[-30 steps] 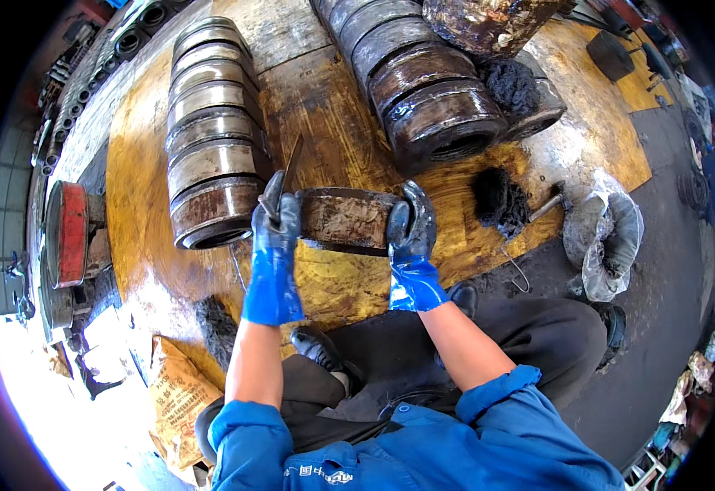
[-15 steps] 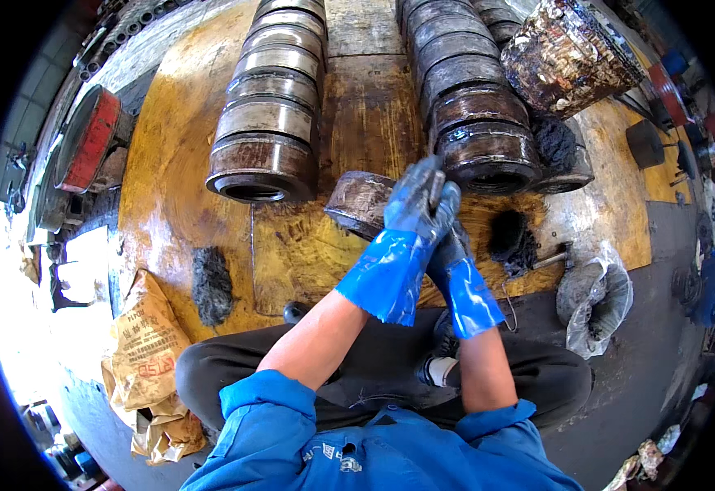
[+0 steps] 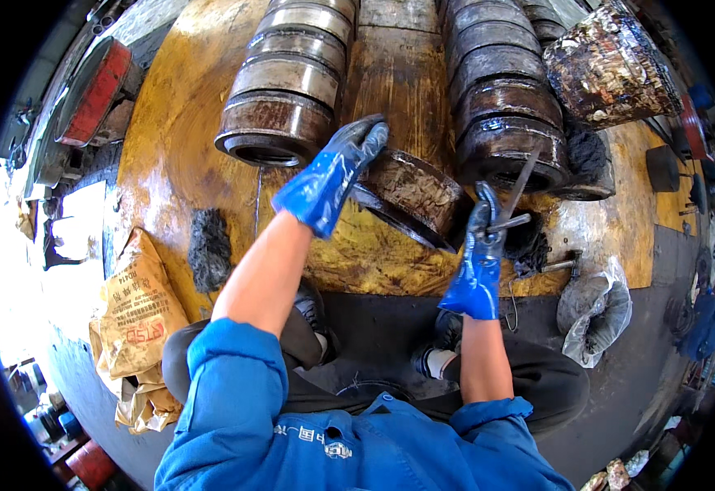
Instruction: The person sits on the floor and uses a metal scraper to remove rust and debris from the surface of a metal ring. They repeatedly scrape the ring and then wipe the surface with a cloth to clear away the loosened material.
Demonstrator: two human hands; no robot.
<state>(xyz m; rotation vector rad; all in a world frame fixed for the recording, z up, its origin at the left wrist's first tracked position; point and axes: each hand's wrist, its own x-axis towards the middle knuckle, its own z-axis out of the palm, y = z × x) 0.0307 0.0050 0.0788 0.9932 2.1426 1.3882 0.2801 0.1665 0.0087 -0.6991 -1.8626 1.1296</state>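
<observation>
A dirty brown metal ring (image 3: 419, 192) lies tilted on the stained yellow board, in front of the gap between two rows of rings. My left hand (image 3: 345, 159), in a blue rubber glove with a dark palm, is at the ring's upper left end, its fingers bent against the edge. My right hand (image 3: 482, 233), gloved alike, stands just right of the ring. It is closed around a metal scraper (image 3: 526, 177), whose narrow blade points up and away. A short metal bar (image 3: 511, 222) crosses at the grip; how it joins the scraper is unclear.
Rows of metal rings (image 3: 284, 90) and darker rings (image 3: 509, 106) stretch away. A crusted bucket (image 3: 611, 65) leans at the far right. Dark rags (image 3: 210, 250), a paper sack (image 3: 138, 311) and a clear plastic bag (image 3: 599, 311) lie nearer me.
My hands, together before, have parted. The left has moved left to the ring's end, the right has come nearer me and now shows the scraper. More of the ring is visible.
</observation>
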